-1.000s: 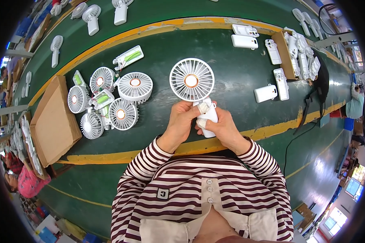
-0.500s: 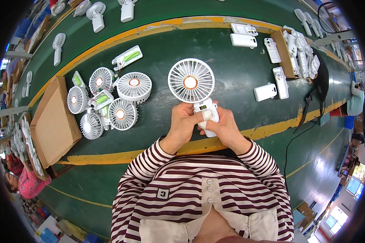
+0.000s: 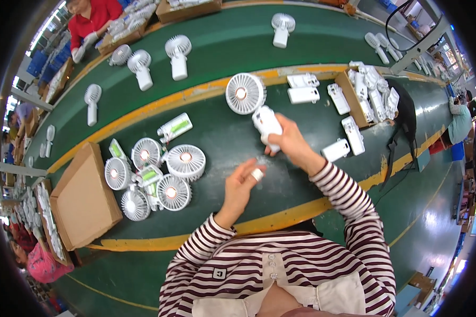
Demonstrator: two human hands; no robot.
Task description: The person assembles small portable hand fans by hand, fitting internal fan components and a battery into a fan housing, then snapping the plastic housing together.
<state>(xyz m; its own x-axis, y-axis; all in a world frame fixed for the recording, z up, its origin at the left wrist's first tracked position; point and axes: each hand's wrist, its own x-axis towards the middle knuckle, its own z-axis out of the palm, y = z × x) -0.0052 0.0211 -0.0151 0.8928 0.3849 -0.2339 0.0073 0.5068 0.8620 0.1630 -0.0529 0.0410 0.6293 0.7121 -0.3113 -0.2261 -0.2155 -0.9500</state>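
My right hand (image 3: 293,141) grips the white handle of a handheld fan (image 3: 268,127), held out over the green table. The fan's round grille points away toward the far edge, with a copper-coloured ring at its centre. My left hand (image 3: 240,186) is apart from the fan, nearer to me, its fingers loosely spread and slightly blurred. White tape wraps one of its digits. Left of that hand lies a cluster of fan heads (image 3: 185,161) with loose wires and opened handles. One opened handle (image 3: 175,127) shows a green cell inside.
An empty-looking cardboard tray (image 3: 84,201) stands at the left. On the right, several white casing shells (image 3: 336,150) lie beside a cardboard box (image 3: 353,98) full of shells. Finished-looking fans (image 3: 178,55) rest on the green belt beyond the yellow edge. A co-worker in red (image 3: 92,21) works across it.
My left hand has let go of the fan and drawn back toward me. My right hand has carried the fan forward. The view has shifted, showing more of the belt.
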